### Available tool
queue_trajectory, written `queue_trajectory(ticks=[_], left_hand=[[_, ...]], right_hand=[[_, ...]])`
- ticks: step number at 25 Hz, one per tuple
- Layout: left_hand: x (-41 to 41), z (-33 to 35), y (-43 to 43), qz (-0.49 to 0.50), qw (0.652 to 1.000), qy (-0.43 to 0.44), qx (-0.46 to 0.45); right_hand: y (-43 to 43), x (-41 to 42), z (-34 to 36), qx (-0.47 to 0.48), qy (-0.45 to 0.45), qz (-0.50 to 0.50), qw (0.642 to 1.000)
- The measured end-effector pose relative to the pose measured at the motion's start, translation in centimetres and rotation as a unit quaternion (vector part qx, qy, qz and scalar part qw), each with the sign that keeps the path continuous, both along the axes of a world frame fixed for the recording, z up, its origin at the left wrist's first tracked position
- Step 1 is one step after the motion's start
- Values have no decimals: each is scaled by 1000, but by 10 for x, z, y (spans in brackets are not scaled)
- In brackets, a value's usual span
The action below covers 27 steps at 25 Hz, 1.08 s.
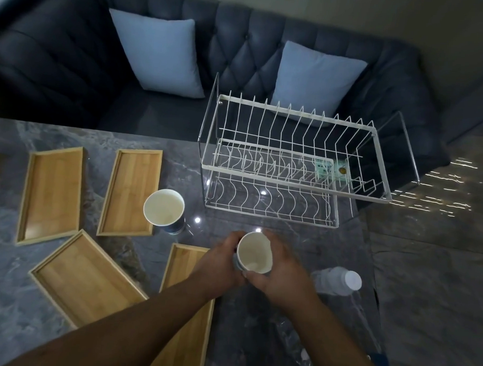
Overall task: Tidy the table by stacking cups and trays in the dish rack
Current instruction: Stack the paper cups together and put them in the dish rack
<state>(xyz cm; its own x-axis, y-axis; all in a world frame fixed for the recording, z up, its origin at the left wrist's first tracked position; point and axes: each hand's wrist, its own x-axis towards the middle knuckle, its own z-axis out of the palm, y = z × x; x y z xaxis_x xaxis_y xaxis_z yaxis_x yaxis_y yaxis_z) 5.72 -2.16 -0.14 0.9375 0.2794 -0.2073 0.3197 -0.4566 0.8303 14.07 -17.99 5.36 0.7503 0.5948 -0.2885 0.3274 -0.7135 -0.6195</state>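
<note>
Gripping one paper cup (pixel 254 253) w/ both hands, lifted off the grey marble table (pixel 271 320), just in front of the dish rack (pixel 293 162). Left hand (pixel 221 267) wrapped round cup's left wall, fingers curled behind it & mostly hidden; thumb side near the rim. Right hand (pixel 283 272) cupped on the right wall & under the base, fingers (pixel 274 240) bent along the far rim, somewhat blurred. Both sets of fingers closed onto the cup, which sits between the two palms, mouth tilted toward the camera, white inside visible, empty. Dark printed outer wall peeking out at lower left betw. hand & cup.

Second cup (pixel 164 207) upright on table, well apart from hands, to the left of the rack, just beside the upper-right bamboo tray (pixel 130 191). Can't tell if touching tray.

Three more trays lying flat: far-left tray (pixel 51 194), angled lower-left tray (pixel 86 278), & near tray (pixel 191 326) partly under the left forearm. Sliver of another at the left edge.

Rack white wire, two tiers, at table's far right edge, nothing stacked in it; a label in the lower tier. Clear plastic bottle (pixel 337 280) w/ white cap lying on its side just right of the right hand. Dark tufted sofa (pixel 61 61) w/ two pale blue cushions (pixel 160 51) behind.
</note>
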Motion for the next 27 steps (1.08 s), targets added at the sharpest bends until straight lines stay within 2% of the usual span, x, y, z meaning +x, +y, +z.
queue_trajectory(ticks=[4,10,18,21,25,27], left_hand=[[2,10,0,-6,1000,-19,-11],[-38,30,34,38,998,-50,4],[-120,34,108,126,991,-9,41],[-139,33,133,157,987,7,40],[-154,27,164,189,980,6,57],[-159,28,179,190,980,4,61]], right_hand=[[1,-4,7,36,-19,-36,999],[40,-30,22,38,-45,14,998],[133,-87,24,38,-33,102,993],[155,-90,26,43,-31,107,993],[179,-78,30,74,-131,67,986],[194,-70,28,50,-162,73,983]])
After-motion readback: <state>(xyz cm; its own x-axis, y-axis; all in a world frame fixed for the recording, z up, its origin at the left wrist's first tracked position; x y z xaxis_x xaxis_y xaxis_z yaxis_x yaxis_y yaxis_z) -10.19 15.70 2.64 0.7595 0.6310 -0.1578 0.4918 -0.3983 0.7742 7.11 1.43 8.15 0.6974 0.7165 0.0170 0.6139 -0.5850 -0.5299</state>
